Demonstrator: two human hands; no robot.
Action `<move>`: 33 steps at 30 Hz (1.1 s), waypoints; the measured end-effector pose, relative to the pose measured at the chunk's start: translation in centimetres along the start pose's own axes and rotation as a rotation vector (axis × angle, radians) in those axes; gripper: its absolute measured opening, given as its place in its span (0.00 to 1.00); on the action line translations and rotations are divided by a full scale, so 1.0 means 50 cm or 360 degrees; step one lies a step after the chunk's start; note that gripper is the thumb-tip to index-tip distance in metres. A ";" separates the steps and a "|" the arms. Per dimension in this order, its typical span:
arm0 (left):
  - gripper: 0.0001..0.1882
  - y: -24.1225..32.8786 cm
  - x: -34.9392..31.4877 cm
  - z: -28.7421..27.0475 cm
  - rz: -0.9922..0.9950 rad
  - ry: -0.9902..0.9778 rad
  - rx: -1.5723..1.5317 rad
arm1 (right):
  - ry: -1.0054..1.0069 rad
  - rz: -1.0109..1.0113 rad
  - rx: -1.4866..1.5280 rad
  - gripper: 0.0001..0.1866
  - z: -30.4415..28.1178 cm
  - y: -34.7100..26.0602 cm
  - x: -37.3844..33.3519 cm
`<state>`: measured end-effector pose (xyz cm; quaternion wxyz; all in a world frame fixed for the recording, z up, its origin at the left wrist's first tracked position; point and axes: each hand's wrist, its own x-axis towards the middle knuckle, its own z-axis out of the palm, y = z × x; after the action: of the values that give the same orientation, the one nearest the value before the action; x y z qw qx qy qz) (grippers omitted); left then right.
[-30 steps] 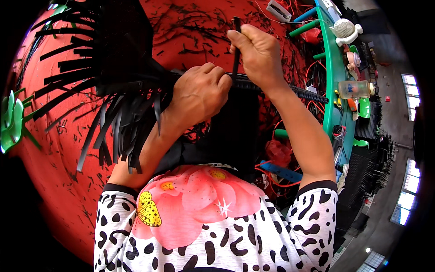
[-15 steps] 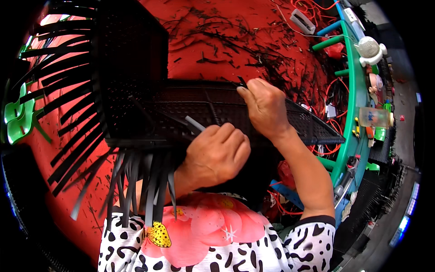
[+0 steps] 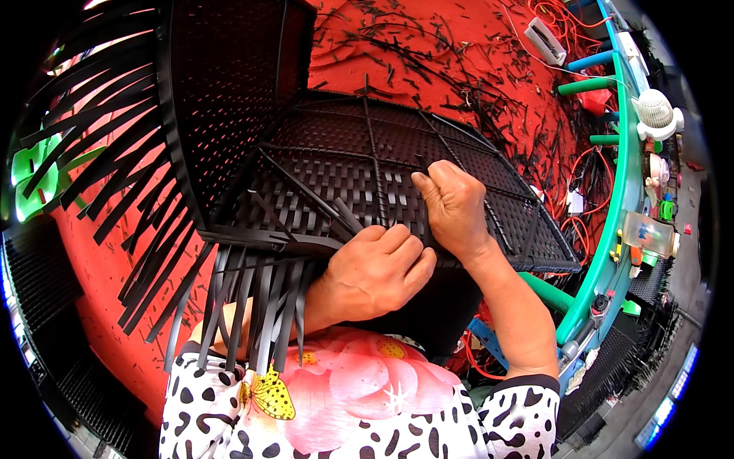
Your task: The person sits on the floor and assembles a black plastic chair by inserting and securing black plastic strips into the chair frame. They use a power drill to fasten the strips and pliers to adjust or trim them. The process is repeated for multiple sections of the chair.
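A dark woven furniture panel (image 3: 397,191) of flat black strips on a ribbed frame spreads in front of me. It joins an upright woven side (image 3: 229,84) at the left. My left hand (image 3: 378,268) is closed at the panel's near edge, with the end of a flat black strip (image 3: 348,216) sticking out above its knuckles. Over the weave, my right hand (image 3: 456,205) makes a fist with the thumb pressed in; what it pinches is too hidden to name. Loose strip ends (image 3: 264,306) hang down beside my left forearm.
More strip ends (image 3: 115,176) fan out at the left, past a green plastic chair (image 3: 37,172). Black offcuts litter the red floor (image 3: 344,69). At the right stands a green-edged bench (image 3: 623,199) bearing a small white fan (image 3: 656,111) and a clear container (image 3: 648,232).
The woven piece has shifted and tilted, showing more of its weave. My right hand has come down and nearer; my left hand has moved slightly right.
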<state>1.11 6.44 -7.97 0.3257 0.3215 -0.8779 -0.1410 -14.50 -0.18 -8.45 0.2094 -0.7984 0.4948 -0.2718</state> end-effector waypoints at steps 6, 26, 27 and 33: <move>0.15 -0.009 -0.009 0.016 -0.0025 -0.0010 0.0029 | -0.0004 0.0036 0.0060 0.14 0.014 0.016 -0.002; 0.17 -0.024 -0.030 0.048 0.0153 0.0159 0.0136 | -0.0183 0.0298 0.0002 0.18 0.041 0.042 -0.015; 0.18 -0.026 -0.030 0.048 0.0173 0.0163 0.0135 | -0.0190 0.0335 0.0001 0.19 0.037 0.041 -0.016; 0.18 -0.026 -0.034 0.035 0.0178 0.0174 0.0169 | 0.0238 0.0391 0.0359 0.17 -0.033 0.021 -0.065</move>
<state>1.53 6.65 -10.69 0.3630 0.2958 -0.8817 -0.0581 -17.47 2.22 -8.56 0.2920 -0.6809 0.5692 -0.3565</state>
